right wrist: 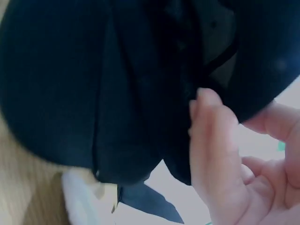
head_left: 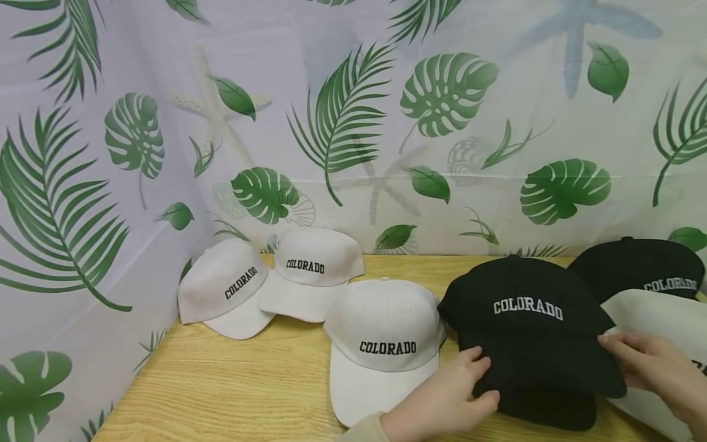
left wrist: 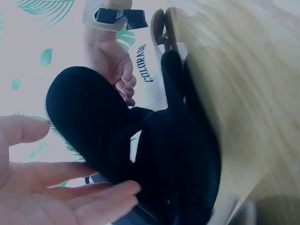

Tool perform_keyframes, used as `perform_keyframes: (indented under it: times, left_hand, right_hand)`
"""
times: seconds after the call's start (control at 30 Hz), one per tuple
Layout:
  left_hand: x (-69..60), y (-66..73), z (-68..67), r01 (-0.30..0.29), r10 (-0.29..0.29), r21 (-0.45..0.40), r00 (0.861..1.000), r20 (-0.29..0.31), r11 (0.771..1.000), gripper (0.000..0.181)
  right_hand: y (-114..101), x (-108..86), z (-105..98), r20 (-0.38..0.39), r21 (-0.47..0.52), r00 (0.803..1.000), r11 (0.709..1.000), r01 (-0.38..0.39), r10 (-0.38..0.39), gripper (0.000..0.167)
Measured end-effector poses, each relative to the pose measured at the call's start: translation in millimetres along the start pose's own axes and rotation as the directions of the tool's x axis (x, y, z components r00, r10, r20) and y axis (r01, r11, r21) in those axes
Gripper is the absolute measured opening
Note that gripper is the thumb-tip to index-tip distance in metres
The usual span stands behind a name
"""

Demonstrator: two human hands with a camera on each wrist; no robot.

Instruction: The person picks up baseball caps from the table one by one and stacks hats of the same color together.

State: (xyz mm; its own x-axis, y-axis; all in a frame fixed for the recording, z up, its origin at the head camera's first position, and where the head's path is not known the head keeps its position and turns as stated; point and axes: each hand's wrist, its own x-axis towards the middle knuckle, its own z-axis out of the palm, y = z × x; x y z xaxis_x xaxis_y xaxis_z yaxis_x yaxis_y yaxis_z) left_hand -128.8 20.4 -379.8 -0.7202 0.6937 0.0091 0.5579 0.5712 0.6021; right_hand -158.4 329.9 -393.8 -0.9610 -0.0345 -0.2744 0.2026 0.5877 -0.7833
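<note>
A black cap [head_left: 527, 307] with white COLORADO lettering is tilted up above another black cap [head_left: 558, 408], whose brim shows beneath it. My right hand [head_left: 657, 368] pinches the upper cap's right edge, with fingers inside and thumb outside in the right wrist view. At the caps' left side is my left hand [head_left: 450, 393], its fingers extended and thumb apart. The left wrist view shows those fingers [left wrist: 108, 201] against or just in front of the black fabric; contact is unclear. Beside the left hand sits a white COLORADO cap [head_left: 386, 325].
Two more white caps, one at the left [head_left: 226, 288] and one behind [head_left: 315, 264], stand on the wooden table [head_left: 210, 380]. Another black cap [head_left: 635, 264] lies at the back right, behind a partly cut-off white cap [head_left: 657, 313]. A leaf-patterned cloth [head_left: 359, 123] hangs behind.
</note>
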Motion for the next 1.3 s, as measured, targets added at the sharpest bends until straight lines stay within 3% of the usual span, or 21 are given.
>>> perform_keyframes:
  times: [0.1, 0.23, 0.37, 0.47, 0.6, 0.7, 0.8, 0.87, 0.93, 1.3]
  left_hand:
    - [4.9, -0.5, 7.2, 0.032, -0.035, 0.046, 0.997, 0.072, 0.998, 0.047]
    - [8.7, -1.4, 15.4, 0.047, -0.052, 0.077, 0.997, 0.062, 0.996, 0.047]
    - [13.5, -3.2, 20.7, 0.112, -0.114, 0.018, 0.99, 0.085, 0.993, 0.051]
    - [17.9, -5.8, 25.7, 0.19, -0.178, -0.094, 0.977, 0.12, 0.977, 0.053]
    - [22.8, -9.4, 30.8, 0.287, -0.263, -0.275, 0.957, 0.121, 0.918, 0.052]
    - [26.2, -9.4, 32.3, 0.328, -0.322, -0.381, 0.943, 0.083, 0.864, 0.05]
    - [29.1, -7.6, 32.4, 0.364, -0.387, -0.467, 0.921, 0.048, 0.806, 0.047]
    - [30.1, -7.0, 32.1, 0.39, -0.433, -0.521, 0.901, 0.044, 0.759, 0.046]
    - [30.7, -7.0, 31.1, 0.401, -0.451, -0.563, 0.891, 0.055, 0.723, 0.045]
    - [27.1, -10.0, 33.3, 0.411, -0.47, -0.651, 0.878, 0.095, 0.638, 0.04]
  right_hand:
    - [0.4, 2.2, 3.1, 0.032, -0.032, 0.999, 0.999, -0.018, 0.019, 0.057]
    - [-0.4, 3.9, 9.2, 0.046, -0.036, 0.999, 0.999, -0.023, 0.024, 0.058]
    - [-0.9, 3.1, 14.3, 0.028, -0.122, 0.999, 0.992, 0.024, -0.02, 0.04]
    - [-0.7, 2.8, 19.6, 0.004, -0.28, 0.997, 0.957, 0.08, -0.083, 0.032]
    - [0.8, 3.4, 27.4, -0.019, -0.395, 0.991, 0.912, 0.111, -0.129, 0.03]
    - [2.0, 3.7, 31.0, -0.006, -0.354, 0.993, 0.929, 0.111, -0.121, 0.03]
    - [2.6, 3.6, 32.8, 0.005, -0.305, 0.993, 0.946, 0.112, -0.116, 0.029]
    - [2.8, 3.7, 33.3, 0.009, -0.286, 0.993, 0.951, 0.113, -0.115, 0.029]
    - [3.5, 3.5, 33.5, 0.013, -0.275, 0.993, 0.954, 0.117, -0.119, 0.029]
    - [9.3, 5.4, 33.8, 0.026, -0.303, 0.996, 0.948, 0.093, -0.089, 0.034]
